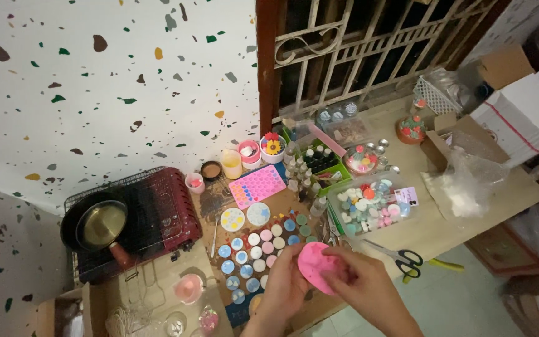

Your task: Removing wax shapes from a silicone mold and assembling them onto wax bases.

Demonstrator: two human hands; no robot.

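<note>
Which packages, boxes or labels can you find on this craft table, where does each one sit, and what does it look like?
Clear plastic box: middle of the table, rectangular, filled with pastel and red pieces.
Label: on that box's right end, small pale pink card with dark print.
Cardboard box: right of it, brown, flaps open.
Plastic bag: in front of the cardboard box, clear, crumpled.
White boxes: far right, stacked flat, red stripe.

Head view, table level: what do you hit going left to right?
Pan on the red stove → pink dotted mould tray → pink mould held by left hand and right hand → scissors → white boxes.
</note>
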